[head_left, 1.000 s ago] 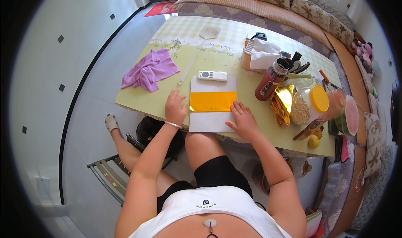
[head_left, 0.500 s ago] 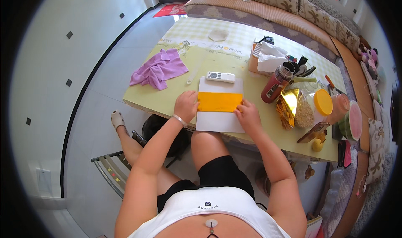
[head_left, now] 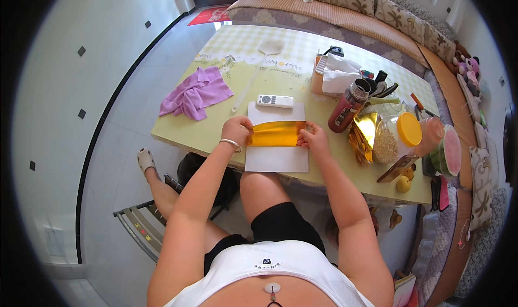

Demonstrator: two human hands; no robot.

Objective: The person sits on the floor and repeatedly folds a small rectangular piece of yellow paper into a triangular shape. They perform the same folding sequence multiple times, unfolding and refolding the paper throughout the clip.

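and here's the gold foil sheet [head_left: 276,135], thin, slick and oblong, spread between two bare hands above a matte white paper [head_left: 276,159] at the table's near edge! the left hand [head_left: 236,132] has the left end pinched between thumb and fingers; the right hand [head_left: 314,138] nips the right end, fingers drawn in narrow. below it all, a smooth pale green tablecloth [head_left: 216,130], checked toward the far side.

out left, a soft lilac cloth [head_left: 197,93] in crumpled folds, then a fly swatter [head_left: 271,48] with a long thin handle. a white remote control [head_left: 275,100] sits on the paper's far end, just beyond the foil. and the right side is crowded: a dark red flask [head_left: 343,112], a shiny pile of gold foil [head_left: 363,139], a clear jar [head_left: 386,145] of pale flakes under a yellow lid [head_left: 409,129], a cut watermelon [head_left: 451,154], a leaning phone [head_left: 397,169] and a round yellow fruit [head_left: 403,184].

back to the foil: its far edge bows gently, deep amber shading streaks across it, brighter gold showing between, and whether its middle touches the paper, i can't tell!
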